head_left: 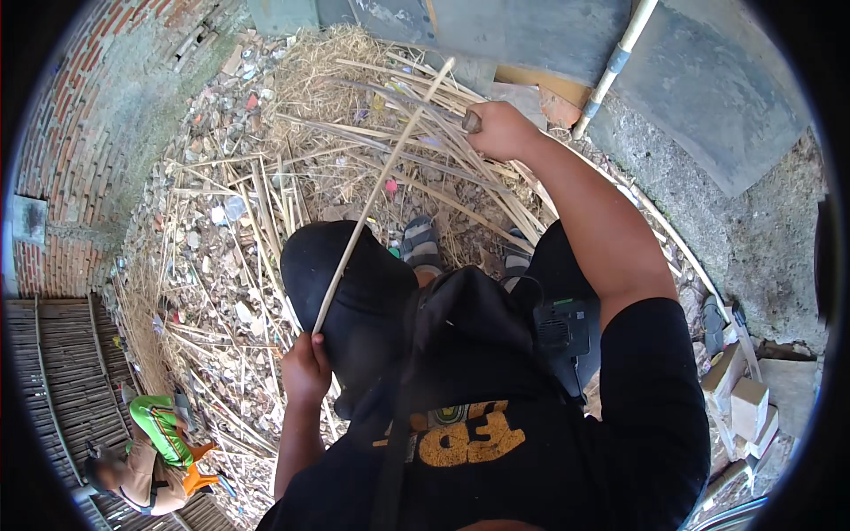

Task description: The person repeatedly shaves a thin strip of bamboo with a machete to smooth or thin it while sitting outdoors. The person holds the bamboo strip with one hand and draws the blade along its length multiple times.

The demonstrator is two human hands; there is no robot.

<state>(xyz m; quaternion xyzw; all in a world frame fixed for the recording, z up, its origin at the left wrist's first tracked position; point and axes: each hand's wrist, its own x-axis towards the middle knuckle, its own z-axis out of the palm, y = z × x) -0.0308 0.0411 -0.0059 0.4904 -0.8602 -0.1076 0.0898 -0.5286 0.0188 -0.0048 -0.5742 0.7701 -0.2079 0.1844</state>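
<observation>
A long, pale bamboo strip [379, 190] slants from my left hand [305, 367] up and away over my left knee, its far end above the pile of strips. The fingers of my left hand are closed round its near end. My right hand [503, 131] is stretched out ahead, closed on a brown wooden handle [472, 122]; only the butt shows, and the rest of that tool is hidden. My right hand is to the right of the strip, apart from it.
Cut bamboo strips [505, 199] and straw [332, 75] lie over rubble and litter around my sandalled feet [421, 241]. Grey panels [540, 35] and a leaning pole [615, 66] stand ahead. Blocks [750, 407] are at the right; another person [155, 473] sits far left by a slatted bamboo wall [62, 372].
</observation>
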